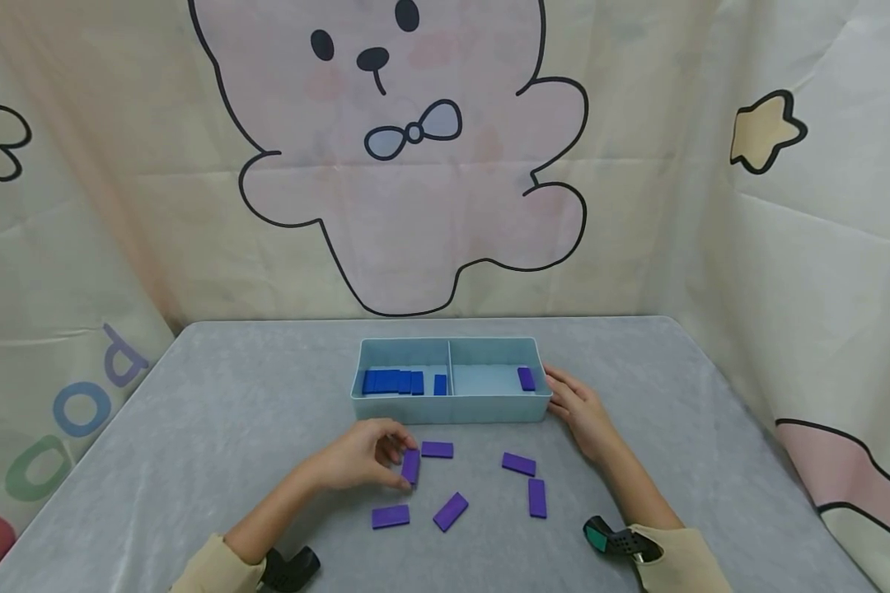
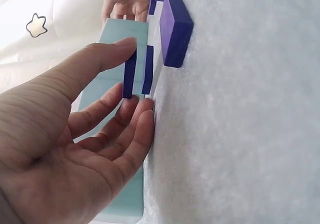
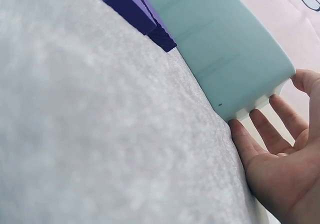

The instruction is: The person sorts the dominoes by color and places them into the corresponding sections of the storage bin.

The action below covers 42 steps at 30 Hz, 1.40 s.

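My left hand (image 1: 399, 461) is curled over a purple block (image 1: 411, 466) on the grey table, just in front of the light blue box (image 1: 449, 407). Seen from the left wrist, the thumb (image 2: 105, 54) and fingertips pinch that block (image 2: 129, 76) by its edges. My right hand (image 1: 568, 397) lies with straight fingers (image 3: 267, 129) against the right end of the box (image 3: 225, 49). The box's left compartment holds several blue blocks (image 1: 393, 381). Its right compartment holds one purple block (image 1: 526, 379).
Several more purple blocks lie loose on the table (image 1: 215, 428) in front of the box, among them ones at centre (image 1: 437, 450), right (image 1: 518, 464) and near the front (image 1: 450, 511). A cartoon-printed curtain (image 1: 415, 206) hangs behind and at both sides.
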Tool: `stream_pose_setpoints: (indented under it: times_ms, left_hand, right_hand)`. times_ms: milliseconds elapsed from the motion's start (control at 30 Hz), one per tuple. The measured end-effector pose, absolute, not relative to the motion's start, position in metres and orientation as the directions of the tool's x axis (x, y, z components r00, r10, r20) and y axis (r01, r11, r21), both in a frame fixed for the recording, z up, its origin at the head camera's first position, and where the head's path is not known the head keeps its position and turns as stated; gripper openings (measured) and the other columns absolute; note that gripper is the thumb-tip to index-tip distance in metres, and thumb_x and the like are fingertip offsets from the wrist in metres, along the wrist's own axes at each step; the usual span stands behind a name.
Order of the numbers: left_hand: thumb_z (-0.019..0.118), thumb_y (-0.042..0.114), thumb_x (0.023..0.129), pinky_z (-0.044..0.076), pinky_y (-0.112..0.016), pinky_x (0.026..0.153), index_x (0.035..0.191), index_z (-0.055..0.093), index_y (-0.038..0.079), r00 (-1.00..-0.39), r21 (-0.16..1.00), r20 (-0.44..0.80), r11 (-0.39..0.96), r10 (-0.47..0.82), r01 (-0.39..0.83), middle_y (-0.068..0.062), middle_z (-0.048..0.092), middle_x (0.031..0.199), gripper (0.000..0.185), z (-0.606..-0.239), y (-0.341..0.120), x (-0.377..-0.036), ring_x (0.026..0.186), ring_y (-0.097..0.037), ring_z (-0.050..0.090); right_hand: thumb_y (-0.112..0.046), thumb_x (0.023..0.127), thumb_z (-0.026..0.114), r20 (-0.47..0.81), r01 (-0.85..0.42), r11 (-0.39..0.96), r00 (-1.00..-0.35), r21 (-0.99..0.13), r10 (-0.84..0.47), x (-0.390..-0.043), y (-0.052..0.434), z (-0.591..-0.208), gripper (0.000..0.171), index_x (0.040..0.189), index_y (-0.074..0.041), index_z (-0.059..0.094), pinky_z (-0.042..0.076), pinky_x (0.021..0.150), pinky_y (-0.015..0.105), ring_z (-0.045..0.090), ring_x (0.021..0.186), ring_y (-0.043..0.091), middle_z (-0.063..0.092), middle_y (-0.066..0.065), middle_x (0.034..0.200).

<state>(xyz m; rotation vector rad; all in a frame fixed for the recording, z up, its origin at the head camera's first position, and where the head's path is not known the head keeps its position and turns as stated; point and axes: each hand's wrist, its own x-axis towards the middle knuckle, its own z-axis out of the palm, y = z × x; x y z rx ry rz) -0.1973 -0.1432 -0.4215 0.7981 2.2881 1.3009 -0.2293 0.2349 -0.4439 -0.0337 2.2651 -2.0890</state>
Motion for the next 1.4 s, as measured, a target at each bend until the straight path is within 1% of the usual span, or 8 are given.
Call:
stream_pose_setpoints:
  times_ms: [200, 467, 767, 933, 1167, 1400]
  left_hand:
    - [0.087, 0.002, 0.085, 0.060, -0.022, 0.079, 0.119, 0.068, -0.005, -0.759, 0.902, -0.059, 0.360, 0.648, 0.238, -0.007, 0.068, 0.105, 0.040, -0.420, -0.142, -0.197, 0.090, -0.016, 0.067]
    - [0.082, 0.002, 0.090, 0.060, -0.024, 0.078, 0.126, 0.066, -0.004, -0.763, 0.952, -0.108, 0.288, 0.638, 0.106, -0.012, 0.066, 0.114, 0.040, -0.414, -0.140, -0.193, 0.090, -0.019, 0.072]
    - [0.082, -0.001, 0.088, 0.058, -0.023, 0.074, 0.126, 0.066, -0.006, -0.792, 0.965, -0.056, 0.238, 0.608, 0.114, -0.012, 0.065, 0.110, 0.042, -0.413, -0.138, -0.191, 0.088, -0.019, 0.072]
    - [0.083, 0.000, 0.088, 0.058, -0.024, 0.075, 0.128, 0.065, -0.007, -0.804, 0.965, -0.045, 0.235, 0.593, 0.120, -0.013, 0.067, 0.114, 0.044, -0.413, -0.138, -0.192, 0.089, -0.019, 0.072]
    - [0.082, -0.003, 0.088, 0.059, -0.024, 0.076, 0.131, 0.063, -0.010, -0.813, 0.977, -0.013, 0.181, 0.582, 0.114, -0.014, 0.063, 0.116, 0.048, -0.409, -0.136, -0.189, 0.090, -0.014, 0.071]
    - [0.081, -0.005, 0.088, 0.059, -0.024, 0.076, 0.132, 0.062, -0.011, -0.820, 0.979, 0.000, 0.166, 0.573, 0.116, -0.017, 0.062, 0.119, 0.049, -0.402, -0.133, -0.186, 0.092, -0.018, 0.071]
  right_hand:
    - [-0.028, 0.115, 0.046, -0.036, 0.032, 0.086, -0.998, -0.996, -0.052, -0.229, 0.235, -0.444, 0.057, 0.161, 0.004, 0.036, 0.052, 0.095, 0.014, 0.064, 0.111, -0.002, 0.037, 0.025, 0.166]
    - [-0.028, 0.115, 0.046, -0.037, 0.032, 0.085, -0.998, -0.996, -0.056, -0.229, 0.235, -0.442, 0.057, 0.161, 0.003, 0.037, 0.052, 0.095, 0.014, 0.064, 0.112, -0.001, 0.037, 0.023, 0.167]
    - [-0.029, 0.115, 0.045, -0.043, 0.038, 0.084, -0.998, -0.996, -0.055, -0.230, 0.235, -0.443, 0.058, 0.161, 0.004, 0.035, 0.052, 0.095, 0.014, 0.064, 0.111, -0.003, 0.037, 0.024, 0.166]
    - [-0.029, 0.115, 0.045, -0.053, 0.049, 0.084, -0.998, -0.995, -0.046, -0.229, 0.235, -0.443, 0.057, 0.161, 0.004, 0.036, 0.052, 0.094, 0.013, 0.064, 0.109, -0.004, 0.037, 0.024, 0.166]
    - [-0.030, 0.115, 0.046, -0.051, 0.047, 0.081, -0.998, -0.996, -0.047, -0.230, 0.236, -0.443, 0.058, 0.162, 0.003, 0.036, 0.052, 0.095, 0.013, 0.064, 0.111, -0.003, 0.037, 0.024, 0.167]
    - [-0.030, 0.115, 0.046, -0.047, 0.043, 0.079, -0.998, -0.996, -0.050, -0.230, 0.235, -0.443, 0.058, 0.161, 0.003, 0.036, 0.052, 0.095, 0.014, 0.064, 0.111, -0.003, 0.037, 0.024, 0.166]
